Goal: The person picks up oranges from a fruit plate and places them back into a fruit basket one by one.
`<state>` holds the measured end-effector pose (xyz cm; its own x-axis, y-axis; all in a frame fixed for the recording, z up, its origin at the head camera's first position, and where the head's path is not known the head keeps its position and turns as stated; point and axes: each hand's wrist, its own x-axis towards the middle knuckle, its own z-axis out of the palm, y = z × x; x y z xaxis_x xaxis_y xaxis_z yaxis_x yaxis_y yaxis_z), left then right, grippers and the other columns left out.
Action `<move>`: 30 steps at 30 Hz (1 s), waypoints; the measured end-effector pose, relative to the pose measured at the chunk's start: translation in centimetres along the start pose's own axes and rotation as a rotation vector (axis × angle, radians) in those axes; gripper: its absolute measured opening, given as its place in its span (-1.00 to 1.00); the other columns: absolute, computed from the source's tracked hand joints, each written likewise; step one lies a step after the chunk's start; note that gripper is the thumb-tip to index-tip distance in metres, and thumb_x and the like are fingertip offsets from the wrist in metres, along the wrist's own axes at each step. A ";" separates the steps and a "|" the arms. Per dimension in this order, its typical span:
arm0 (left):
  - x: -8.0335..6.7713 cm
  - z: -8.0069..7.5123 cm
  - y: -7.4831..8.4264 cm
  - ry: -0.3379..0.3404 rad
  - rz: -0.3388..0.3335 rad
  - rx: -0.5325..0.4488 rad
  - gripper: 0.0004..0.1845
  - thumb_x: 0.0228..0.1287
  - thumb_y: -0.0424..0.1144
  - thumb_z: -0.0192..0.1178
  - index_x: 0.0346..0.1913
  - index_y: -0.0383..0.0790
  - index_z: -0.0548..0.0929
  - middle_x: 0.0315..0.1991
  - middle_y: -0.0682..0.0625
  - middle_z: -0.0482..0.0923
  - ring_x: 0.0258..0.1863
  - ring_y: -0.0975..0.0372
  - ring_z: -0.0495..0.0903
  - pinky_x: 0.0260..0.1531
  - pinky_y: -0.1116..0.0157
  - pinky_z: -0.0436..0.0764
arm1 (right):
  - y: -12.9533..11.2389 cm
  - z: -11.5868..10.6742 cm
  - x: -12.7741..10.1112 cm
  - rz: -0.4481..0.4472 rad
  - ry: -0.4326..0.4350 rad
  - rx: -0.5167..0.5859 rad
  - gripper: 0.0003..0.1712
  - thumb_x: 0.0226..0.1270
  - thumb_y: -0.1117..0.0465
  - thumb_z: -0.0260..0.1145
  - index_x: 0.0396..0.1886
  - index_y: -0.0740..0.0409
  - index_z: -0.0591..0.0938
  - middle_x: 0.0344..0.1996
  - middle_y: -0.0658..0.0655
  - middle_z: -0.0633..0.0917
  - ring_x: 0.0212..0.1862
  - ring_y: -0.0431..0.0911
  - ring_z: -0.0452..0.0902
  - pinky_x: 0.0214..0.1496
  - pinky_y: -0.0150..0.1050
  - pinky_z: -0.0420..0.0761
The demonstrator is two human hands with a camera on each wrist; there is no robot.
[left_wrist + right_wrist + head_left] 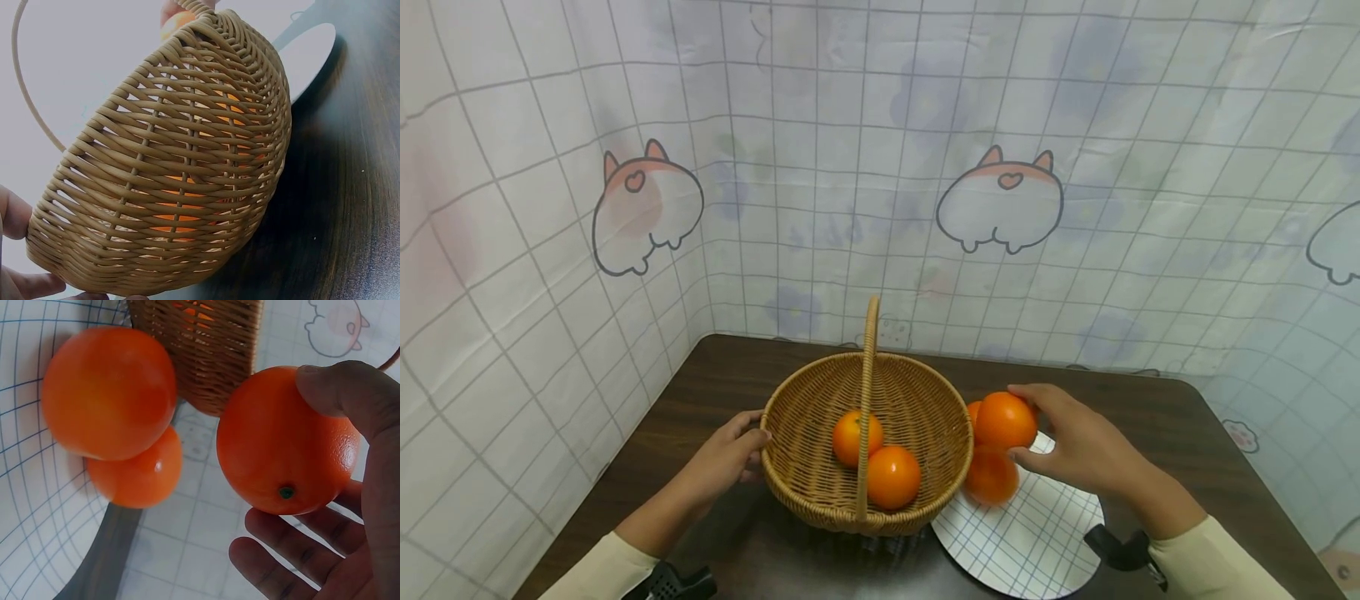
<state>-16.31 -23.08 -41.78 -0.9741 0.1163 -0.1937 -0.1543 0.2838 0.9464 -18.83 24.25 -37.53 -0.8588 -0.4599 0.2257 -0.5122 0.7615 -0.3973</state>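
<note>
A wicker basket point(925, 417) with a tall arched handle stands mid-table, and two oranges lie inside, one at the back point(848, 437) and one in front point(893, 478). My left hand point(726, 458) grips its left rim, thumb on the inner side. In the right wrist view, an orange point(284, 447) with a green stem spot is held between the thumb and fingers of my right hand point(1086, 440), raised just right of the basket. Below it are two more oranges by the white plate point(1045, 533), the nearer one point(991, 477) on it and another point(973, 412) partly hidden.
The blue-lined round plate sits close against the basket's right side on a dark wooden table point(737, 550). A light grid-patterned curtain point(835, 183) with cartoon animals hangs behind and along both sides of the table.
</note>
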 end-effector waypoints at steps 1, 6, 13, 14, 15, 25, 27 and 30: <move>0.0 0.0 0.0 -0.001 0.000 0.001 -0.37 0.59 -0.11 0.00 0.55 -0.33 0.17 0.32 -0.39 0.42 0.08 -0.06 0.65 -0.04 -0.05 0.69 | 0.0 0.0 0.1 -0.004 0.001 -0.001 -0.06 0.15 -0.04 0.61 0.45 0.13 0.40 0.33 0.21 0.50 0.07 0.07 0.65 -0.02 0.04 0.72; 0.0 0.0 0.0 -0.003 0.000 0.000 -0.38 0.60 -0.11 -0.01 0.54 -0.33 0.16 0.32 -0.39 0.41 0.08 -0.07 0.65 -0.04 -0.05 0.69 | -0.4 0.1 0.4 -0.023 0.004 0.001 -0.06 0.15 -0.05 0.61 0.46 0.11 0.40 0.34 0.20 0.49 0.07 0.08 0.65 -0.01 0.07 0.72; 0.0 -0.1 0.2 -0.004 0.000 0.002 -0.38 0.60 -0.12 -0.01 0.54 -0.34 0.17 0.32 -0.38 0.40 0.12 -0.09 0.62 -0.03 -0.06 0.69 | -1.1 0.1 1.1 -0.030 -0.002 0.025 -0.07 0.15 -0.06 0.61 0.45 0.08 0.40 0.33 0.16 0.51 0.08 0.06 0.67 0.00 0.07 0.71; 0.0 -0.1 0.2 -0.004 0.000 0.002 -0.38 0.60 -0.12 -0.01 0.54 -0.34 0.17 0.32 -0.38 0.40 0.12 -0.09 0.62 -0.03 -0.06 0.69 | -1.2 0.2 1.2 -0.031 -0.003 0.028 -0.07 0.15 -0.05 0.61 0.46 0.08 0.40 0.33 0.16 0.51 0.08 0.06 0.67 0.00 0.07 0.71; 0.0 -0.1 0.2 -0.005 0.000 0.002 -0.38 0.60 -0.12 -0.01 0.54 -0.33 0.17 0.33 -0.38 0.40 0.12 -0.10 0.62 -0.03 -0.06 0.69 | -1.3 0.1 1.2 -0.032 -0.006 0.034 -0.07 0.15 -0.05 0.61 0.46 0.08 0.40 0.33 0.16 0.51 0.08 0.06 0.67 0.00 0.06 0.71; 0.0 -0.1 -0.1 -0.002 0.000 0.005 -0.38 0.60 -0.11 -0.01 0.54 -0.33 0.18 0.32 -0.37 0.41 0.12 -0.09 0.62 -0.02 -0.07 0.68 | -2.0 0.5 2.2 -0.047 -0.014 0.030 -0.04 0.13 -0.07 0.62 0.47 0.04 0.39 0.34 0.11 0.50 0.08 -0.02 0.67 0.02 0.02 0.70; 0.0 -0.1 -0.1 0.000 -0.001 0.006 -0.38 0.60 -0.11 -0.01 0.54 -0.33 0.18 0.32 -0.38 0.41 0.12 -0.09 0.62 -0.02 -0.07 0.68 | -2.1 0.6 2.3 -0.050 -0.014 0.033 -0.04 0.13 -0.07 0.61 0.47 0.03 0.38 0.34 0.09 0.50 0.07 -0.03 0.67 0.01 0.01 0.71; 0.0 0.0 -0.1 0.000 0.002 0.006 -0.38 0.60 -0.11 -0.01 0.54 -0.33 0.18 0.33 -0.38 0.40 0.12 -0.09 0.62 -0.01 -0.08 0.68 | -2.3 0.8 2.5 -0.054 -0.015 0.030 -0.05 0.14 -0.09 0.61 0.47 0.00 0.38 0.35 0.07 0.50 0.05 -0.06 0.67 0.00 0.00 0.71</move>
<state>-16.26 -23.14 -41.85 -0.9744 0.1165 -0.1921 -0.1518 0.2889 0.9452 -19.75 21.02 -36.75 -0.8298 -0.5065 0.2343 -0.5567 0.7215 -0.4117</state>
